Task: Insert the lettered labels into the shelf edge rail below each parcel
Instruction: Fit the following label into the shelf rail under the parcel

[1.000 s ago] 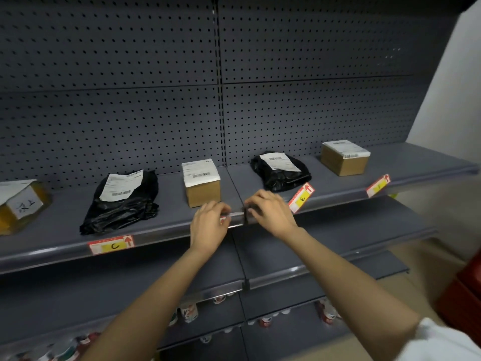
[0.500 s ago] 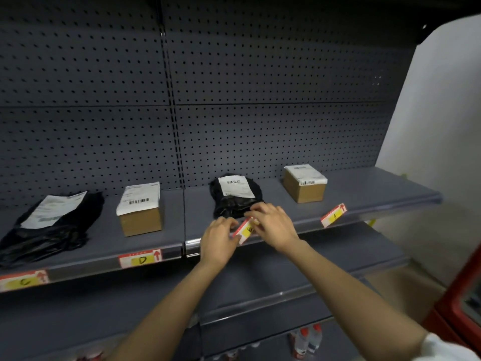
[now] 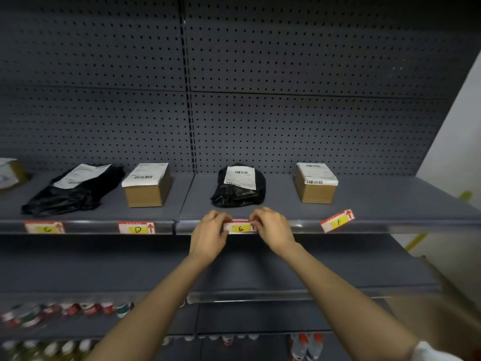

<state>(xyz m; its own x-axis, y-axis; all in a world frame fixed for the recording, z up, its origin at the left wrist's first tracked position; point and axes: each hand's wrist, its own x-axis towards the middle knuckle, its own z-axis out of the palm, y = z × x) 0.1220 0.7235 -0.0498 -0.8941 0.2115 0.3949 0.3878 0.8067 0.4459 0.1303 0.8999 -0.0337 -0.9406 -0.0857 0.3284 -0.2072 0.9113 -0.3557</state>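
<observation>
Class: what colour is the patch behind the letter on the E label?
Yellow, within a white label printed in red; the head view shows it.

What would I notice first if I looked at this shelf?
Two hands, the left hand and right hand, meet in the middle, pinching the E label against the rail below a black bag. To the right, the F label sits crooked under a box, while the C label and D label on the left sit straight.
</observation>
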